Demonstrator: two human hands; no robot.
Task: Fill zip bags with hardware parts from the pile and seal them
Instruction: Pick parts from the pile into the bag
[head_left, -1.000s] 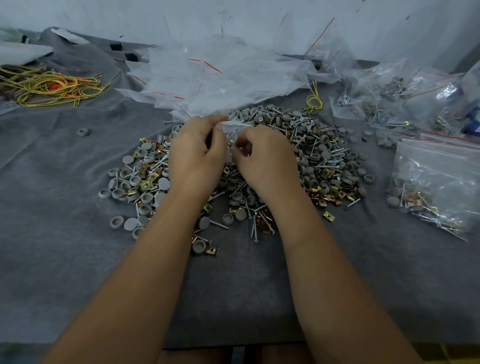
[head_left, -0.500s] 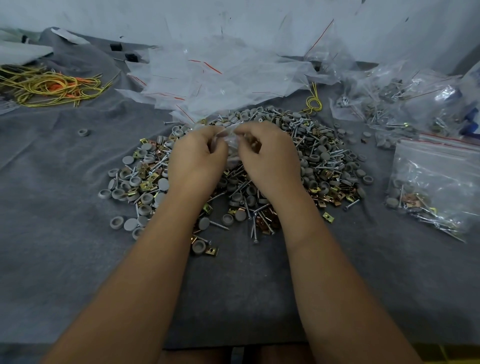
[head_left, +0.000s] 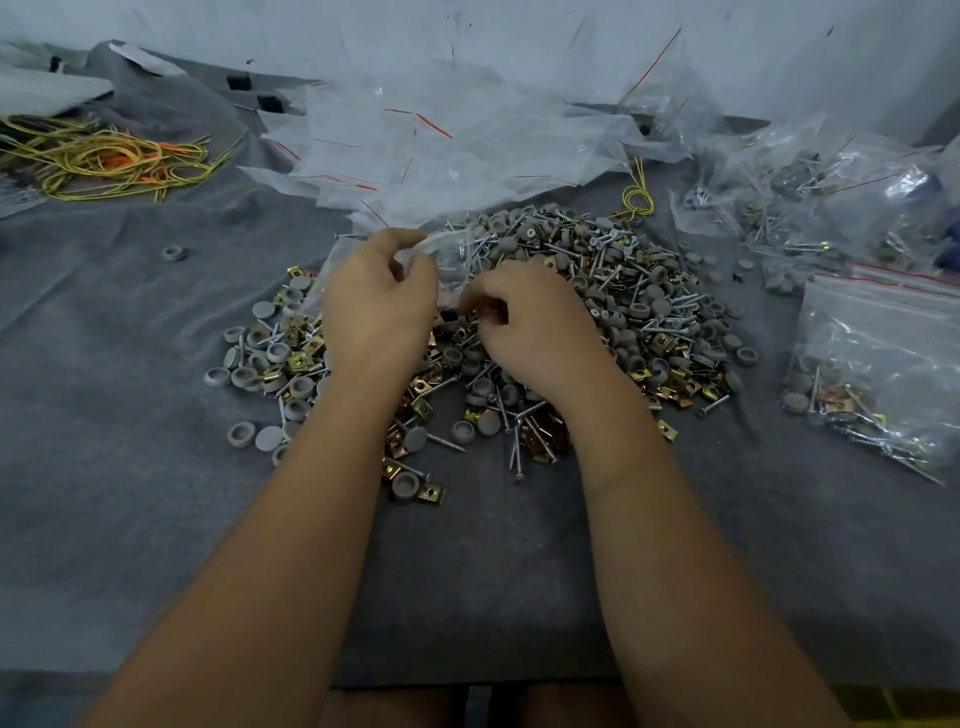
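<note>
A pile of hardware parts (head_left: 613, 291) lies mid-table: grey caps, silver screws and gold clips. My left hand (head_left: 376, 301) pinches the rim of a clear zip bag (head_left: 447, 260) just above the pile's left half. My right hand (head_left: 530, 322) hovers over the pile beside it, fingers curled, its fingertips blurred; what they hold is not clear. A heap of clear zip bags (head_left: 441, 145) with red seal lines lies behind the pile.
A filled zip bag (head_left: 878, 364) lies at the right, more filled bags (head_left: 810, 192) behind it. Yellow and orange wire ties (head_left: 104, 161) lie far left. A lone grey cap (head_left: 174, 253) sits left of the pile. Grey cloth (head_left: 130, 467) covers the table.
My right hand has come away from the bag's mouth and dropped lower onto the pile. My left hand keeps the bag, now held slightly further left.
</note>
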